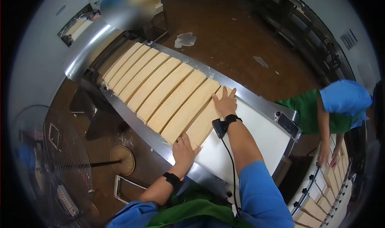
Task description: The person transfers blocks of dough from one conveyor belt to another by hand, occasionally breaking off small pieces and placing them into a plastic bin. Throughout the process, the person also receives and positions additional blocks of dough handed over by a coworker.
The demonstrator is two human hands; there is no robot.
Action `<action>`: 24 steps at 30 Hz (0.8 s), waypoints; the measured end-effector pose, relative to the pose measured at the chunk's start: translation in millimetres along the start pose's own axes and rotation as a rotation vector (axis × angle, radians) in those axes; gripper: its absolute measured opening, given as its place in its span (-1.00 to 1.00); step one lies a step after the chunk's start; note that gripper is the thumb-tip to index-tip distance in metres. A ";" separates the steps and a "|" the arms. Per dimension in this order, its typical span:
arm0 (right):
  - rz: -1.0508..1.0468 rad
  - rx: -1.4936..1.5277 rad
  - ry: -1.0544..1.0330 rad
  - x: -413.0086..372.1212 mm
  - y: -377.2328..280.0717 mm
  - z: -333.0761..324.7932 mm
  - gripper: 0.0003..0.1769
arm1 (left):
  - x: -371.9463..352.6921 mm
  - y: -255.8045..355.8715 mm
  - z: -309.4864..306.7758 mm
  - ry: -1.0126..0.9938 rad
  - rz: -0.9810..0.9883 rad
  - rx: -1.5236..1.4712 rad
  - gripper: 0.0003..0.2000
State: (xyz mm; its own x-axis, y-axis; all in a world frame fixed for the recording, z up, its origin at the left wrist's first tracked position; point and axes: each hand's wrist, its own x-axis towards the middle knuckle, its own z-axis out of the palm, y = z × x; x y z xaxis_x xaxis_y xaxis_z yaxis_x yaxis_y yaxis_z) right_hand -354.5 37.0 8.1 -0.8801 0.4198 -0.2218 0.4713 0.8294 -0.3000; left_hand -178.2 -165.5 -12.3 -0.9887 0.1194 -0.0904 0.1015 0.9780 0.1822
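Observation:
Long pale strips that look like dough (171,92) lie side by side across a conveyor. The nearest dough strip (201,126) lies between my hands. My left hand (184,154) is at its near end, thumb on one side and fingers curled on the other. At the far end rests my right hand (225,105), its fingers spread over the strip. A band with a small black device (219,128) and a cable is on my right wrist, and a dark watch (172,179) on my left.
White belt (244,136) shows on my side of the strips, bordered by metal rails (244,92). A curved metal cover (89,47) stands at the far end. On the right, a co-worker (341,103) reaches over another conveyor (317,204). A large fan (60,160) stands left.

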 end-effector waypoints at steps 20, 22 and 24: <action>0.812 0.485 0.670 -220.4 365.5 -75.4 -0.01 | -108.1 179.3 4.7 -0.423 0.674 -0.430 -0.16; 0.835 0.573 0.758 -271.4 394.7 -108.6 -0.04 | -128.1 213.2 6.8 -0.222 0.792 -0.546 -0.26; 0.781 0.713 0.957 -318.3 426.6 -139.6 -0.05 | -147.0 256.2 -6.6 -0.263 0.830 -0.606 -0.27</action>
State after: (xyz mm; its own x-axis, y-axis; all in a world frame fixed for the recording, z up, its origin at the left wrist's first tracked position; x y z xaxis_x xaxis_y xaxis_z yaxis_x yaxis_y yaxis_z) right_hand 118.6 308.7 80.3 0.0501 0.9962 0.0706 0.5209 0.0343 -0.8529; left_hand -7.6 66.4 54.1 -0.5726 0.8148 0.0907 0.5907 0.3334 0.7348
